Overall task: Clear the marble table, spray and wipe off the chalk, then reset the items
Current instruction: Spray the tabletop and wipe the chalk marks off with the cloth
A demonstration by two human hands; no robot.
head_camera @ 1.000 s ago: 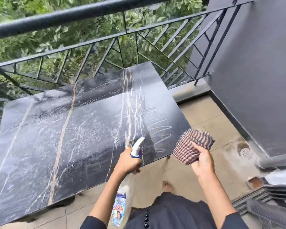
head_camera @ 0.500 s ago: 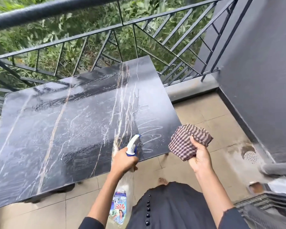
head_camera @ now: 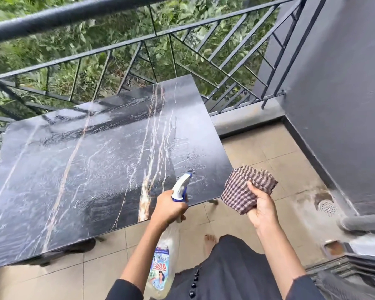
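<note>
The black marble table (head_camera: 74,169) with pale veins fills the left and middle of the head view, its top bare and wet with spray droplets. Faint white chalk scribbles (head_camera: 191,161) remain near its right edge. My left hand (head_camera: 168,207) grips the neck of a clear spray bottle (head_camera: 164,260) with a white and blue trigger head (head_camera: 181,187), whose nozzle points at the table's near right corner. My right hand (head_camera: 262,210) holds a folded brown checked cloth (head_camera: 247,189) just off the table's right corner, above the floor.
A black metal railing (head_camera: 139,48) runs behind the table with greenery beyond. A dark grey wall (head_camera: 344,105) stands at the right. Beige floor tiles (head_camera: 268,152) with a round drain (head_camera: 328,207) lie at right. My bare foot (head_camera: 210,243) shows below.
The view has shifted slightly, so the table sits lower and further left. More wet droplets speckle the chalk area. Both hands keep their holds, roughly in the same place.
</note>
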